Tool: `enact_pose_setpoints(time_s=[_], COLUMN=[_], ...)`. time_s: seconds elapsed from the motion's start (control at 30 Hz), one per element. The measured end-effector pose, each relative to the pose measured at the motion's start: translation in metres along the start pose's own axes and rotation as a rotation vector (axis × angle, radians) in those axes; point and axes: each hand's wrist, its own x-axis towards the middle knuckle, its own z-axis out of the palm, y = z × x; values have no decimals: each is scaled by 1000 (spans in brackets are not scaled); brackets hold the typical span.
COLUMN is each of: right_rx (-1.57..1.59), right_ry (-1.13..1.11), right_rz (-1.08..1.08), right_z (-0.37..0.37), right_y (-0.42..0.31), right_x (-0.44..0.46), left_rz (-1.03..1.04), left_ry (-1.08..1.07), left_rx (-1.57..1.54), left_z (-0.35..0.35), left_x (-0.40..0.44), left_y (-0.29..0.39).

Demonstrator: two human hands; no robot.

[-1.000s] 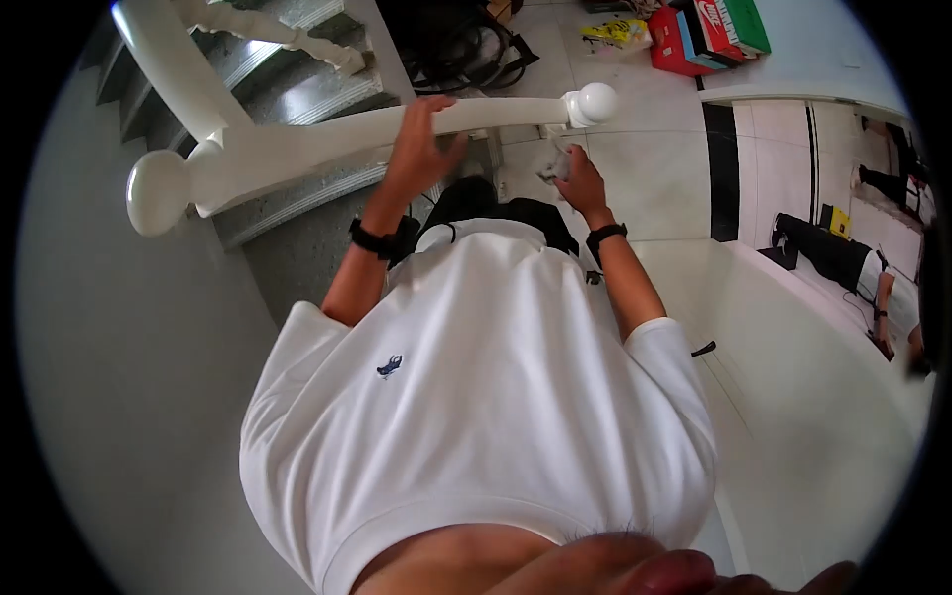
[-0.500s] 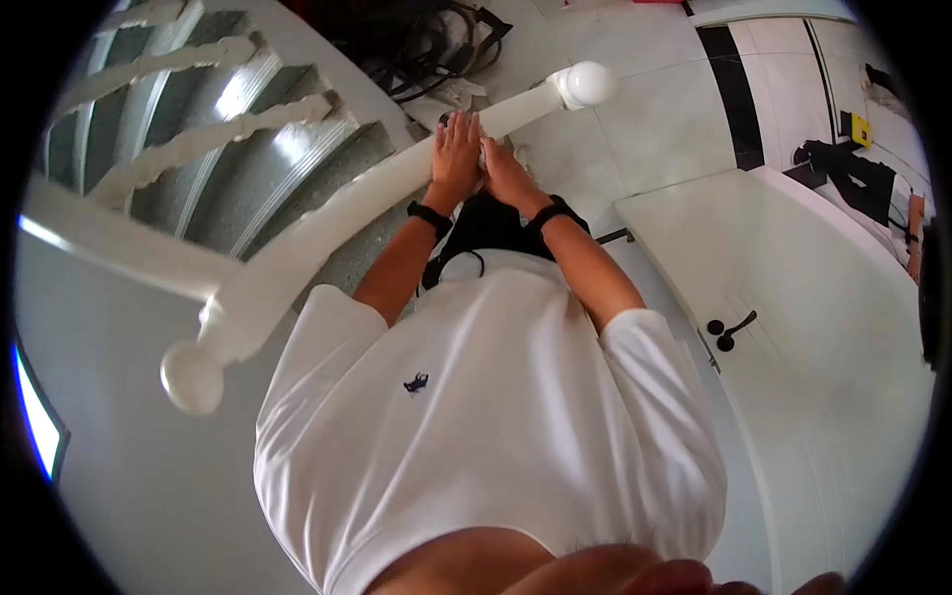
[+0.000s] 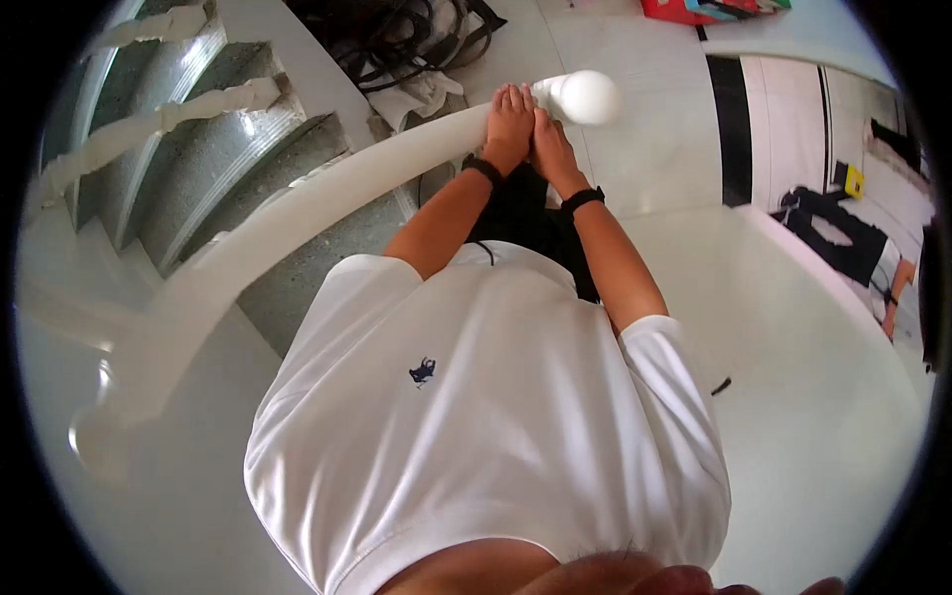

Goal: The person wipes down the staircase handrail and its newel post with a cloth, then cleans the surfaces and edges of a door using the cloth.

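My left hand (image 3: 510, 127) lies flat across the white handrail (image 3: 387, 159), fingers stretched out and pointing away from me. Right beside it, close to the round ball end (image 3: 592, 98) of the rail, my right hand (image 3: 553, 151) rests with its fingers extended against the left hand. Whether anything lies under the palms is hidden. A black band (image 3: 582, 199) circles my right wrist, and another black band (image 3: 483, 170) my left.
Grey stone stairs (image 3: 297, 268) with white balusters (image 3: 233, 99) are on the left. Black cables (image 3: 421, 45) lie in a heap beyond the rail. A white door (image 3: 793, 327) stands at right. Far right are another person's arm (image 3: 897, 293) and a yellow object (image 3: 850, 179).
Both hands have shifted right along the handrail towards its ball end and drawn closer together. The whole view has moved slightly, with the near part of the rail now blurred.
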Motion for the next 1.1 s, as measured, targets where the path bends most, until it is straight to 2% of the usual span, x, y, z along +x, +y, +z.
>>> enact_pose_setpoints(time_s=[0.1,0.17,0.2,0.3,0.33,0.4,0.53,0.6,0.63,0.7,0.73,0.8,0.83,0.87,0.9,0.93,0.97,1.03,1.1], right_rx=[-116,-193,-176,10,8,155,206,206,206,172,132,129,417,704,862,870,768,672,547], right_ry=[73,169,174,287,307,283,300,361,410,464,523,476,329,176,102,110,104,100,200], right_rz=[-89,-146,-147,-225,-237,-187,-179,-215,-236,-214,-191,-125,-47,29,36,37,9,-3,161], right_z=[5,6,3,-31,-45,-62,-63,-59,-56,-55,-57,-46,-38,-28,-11,-17,-30,-46,-55], right_y=[37,61,70,82,83,91,117,124,125,119,116,125,131,138,151,148,145,141,157], right_x=[-5,-6,-13,-48,-53,-62,-73,-71,-79,-89,-86,-84,-80,-72,-62,-62,-62,-65,-64], left_rz=[-88,-140,-137,-138,-114,-328,-313,-315,-323,-160,-154,-155,-150,-185,-199,-214,-132,-50,0], left_ry=[51,201,195,489,593,568,677,178,174,-44,-29,133,137,188,205,225,67,-98,61], left_rx=[-5,-55,-39,-724,-812,-938,-924,-1006,-1001,-1146,-1139,-1341,-1334,-1520,-1609,-1697,-1472,-1239,-1141], left_z=[17,29,31,32,47,54,53,30,30,30,20,-5,-7,-6,-9,-12,-22,-45,-63], left_x=[2,9,6,-8,-2,-3,5,-6,-13,-8,-8,-23,-30,-35,-38,-41,-44,-44,-29], left_y=[33,53,60,96,106,141,160,151,148,136,131,130,132,133,126,119,103,71,46])
